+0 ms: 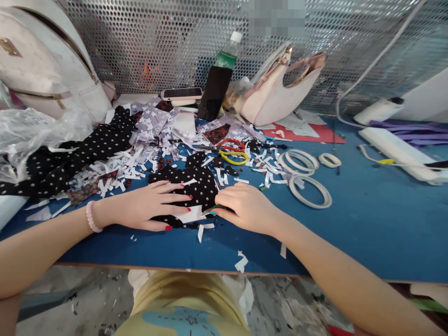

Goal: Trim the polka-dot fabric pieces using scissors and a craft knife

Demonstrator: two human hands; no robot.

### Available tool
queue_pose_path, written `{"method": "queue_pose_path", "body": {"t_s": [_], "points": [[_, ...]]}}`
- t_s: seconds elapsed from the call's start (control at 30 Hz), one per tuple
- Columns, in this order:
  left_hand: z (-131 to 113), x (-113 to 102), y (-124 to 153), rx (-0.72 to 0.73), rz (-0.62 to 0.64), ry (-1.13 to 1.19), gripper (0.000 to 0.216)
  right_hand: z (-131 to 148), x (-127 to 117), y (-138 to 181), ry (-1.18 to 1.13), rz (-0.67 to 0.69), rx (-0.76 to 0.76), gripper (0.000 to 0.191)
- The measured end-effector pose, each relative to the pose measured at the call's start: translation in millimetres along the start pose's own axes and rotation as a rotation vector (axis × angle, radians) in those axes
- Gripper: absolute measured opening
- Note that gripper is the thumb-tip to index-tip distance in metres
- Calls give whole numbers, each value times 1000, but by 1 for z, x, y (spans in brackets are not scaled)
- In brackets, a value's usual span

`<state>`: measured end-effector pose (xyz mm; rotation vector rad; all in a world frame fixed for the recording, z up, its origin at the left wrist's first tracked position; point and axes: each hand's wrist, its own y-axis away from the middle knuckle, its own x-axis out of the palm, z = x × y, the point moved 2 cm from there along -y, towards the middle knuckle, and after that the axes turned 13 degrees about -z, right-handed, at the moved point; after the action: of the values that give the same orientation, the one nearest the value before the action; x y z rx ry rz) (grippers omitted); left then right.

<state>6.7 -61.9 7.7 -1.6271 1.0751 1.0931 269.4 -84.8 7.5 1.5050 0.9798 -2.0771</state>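
Observation:
My left hand point(154, 205) lies flat with fingers spread on a piece of black fabric with white dots point(199, 182). A white paper piece point(192, 214) rests on the fabric beside its fingertips. My right hand point(248, 207) is closed around a slim tool point(207, 212) with a pointed metal tip and a bit of green; most of it is hidden in the fingers, so its kind does not show. The tip touches or hovers just over the white paper's right end. Red-and-yellow-handled scissors point(234, 157) lie behind my right hand.
White paper strips point(129, 161) and fabric scraps point(154, 121) are heaped behind my hands. White tape rolls point(311, 191) lie to the right. A bottle point(217, 81), a phone point(182, 93), a handbag point(276, 93) and a backpack point(45, 56) stand along the perforated metal wall.

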Motion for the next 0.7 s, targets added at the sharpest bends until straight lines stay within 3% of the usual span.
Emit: {"method": "queue_pose_path", "body": {"t_s": [0.7], "points": [[3, -1, -1, -31, 2, 46, 50, 4, -4, 3, 225, -138, -150, 40]]}}
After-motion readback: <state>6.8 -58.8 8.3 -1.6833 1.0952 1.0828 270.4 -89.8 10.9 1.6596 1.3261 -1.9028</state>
